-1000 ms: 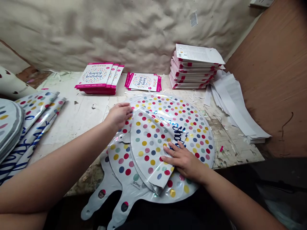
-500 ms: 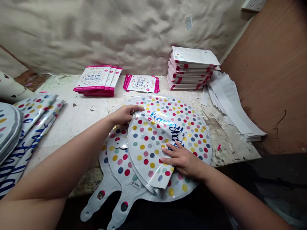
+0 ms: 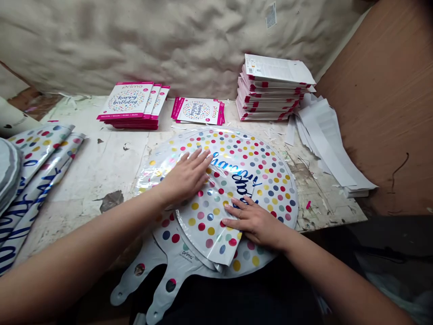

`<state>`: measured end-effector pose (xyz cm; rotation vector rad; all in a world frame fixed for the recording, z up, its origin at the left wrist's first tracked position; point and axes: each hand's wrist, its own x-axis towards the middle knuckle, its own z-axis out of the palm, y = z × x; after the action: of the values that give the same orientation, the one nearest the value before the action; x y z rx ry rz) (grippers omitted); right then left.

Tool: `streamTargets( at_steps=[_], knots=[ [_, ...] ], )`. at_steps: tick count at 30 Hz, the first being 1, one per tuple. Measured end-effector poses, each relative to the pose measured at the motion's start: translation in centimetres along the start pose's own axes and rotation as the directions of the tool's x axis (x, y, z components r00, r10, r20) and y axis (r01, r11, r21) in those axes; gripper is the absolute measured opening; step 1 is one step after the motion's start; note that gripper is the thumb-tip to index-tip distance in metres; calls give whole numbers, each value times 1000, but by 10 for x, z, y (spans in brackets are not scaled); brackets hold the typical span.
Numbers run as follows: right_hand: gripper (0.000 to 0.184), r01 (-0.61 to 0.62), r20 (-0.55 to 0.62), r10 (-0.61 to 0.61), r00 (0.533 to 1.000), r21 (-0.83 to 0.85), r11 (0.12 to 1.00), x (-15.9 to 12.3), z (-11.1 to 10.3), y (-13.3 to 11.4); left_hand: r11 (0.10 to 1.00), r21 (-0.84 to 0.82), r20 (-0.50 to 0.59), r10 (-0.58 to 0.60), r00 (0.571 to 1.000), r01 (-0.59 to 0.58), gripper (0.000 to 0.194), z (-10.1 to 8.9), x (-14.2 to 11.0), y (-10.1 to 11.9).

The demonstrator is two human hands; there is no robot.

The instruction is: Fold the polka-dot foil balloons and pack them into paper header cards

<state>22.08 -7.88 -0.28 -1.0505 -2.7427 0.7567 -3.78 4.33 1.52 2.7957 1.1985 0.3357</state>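
Note:
Before me lies a small pile of flat foil balloons [image 3: 277,180], white with coloured dots, their tabbed necks hanging past the table's front edge. On top, one folded foil balloon [image 3: 203,216] shows part of blue lettering. My left hand [image 3: 189,174] lies flat across its upper left part, fingers stretched out. My right hand [image 3: 259,225] rests on its right side by the fold, fingers spread and holding nothing. The left palm hides some of the folded edge.
Printed "happy birthday" packets [image 3: 128,101] stand at the back left, with a smaller pile of packets [image 3: 198,110] beside them. A tall stack of packets [image 3: 277,90] and white paper strips [image 3: 324,140] sit at the right. More folded balloons [image 3: 43,180] lie at the left.
My left hand has moved right and down from the folded balloon's upper corner and now lies flat on it. My right hand stays nearly in place. The view has shifted slightly.

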Motion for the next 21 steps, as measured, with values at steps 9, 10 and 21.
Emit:
streamTargets(
  at_steps=[9, 10, 21],
  knots=[
    [34, -535, -100, 606, 789, 372, 758, 30, -69, 47, 984, 74, 234, -174, 957, 161, 78, 25, -17, 8],
    [33, -621, 32, 670, 741, 411, 667, 39, -73, 51, 983, 78, 232, -180, 956, 166, 78, 24, -17, 8],
    [49, -740, 109, 782, 614, 424, 522, 44, -62, 64, 971, 85, 264, -239, 934, 225, 77, 22, -18, 15]
  ],
)
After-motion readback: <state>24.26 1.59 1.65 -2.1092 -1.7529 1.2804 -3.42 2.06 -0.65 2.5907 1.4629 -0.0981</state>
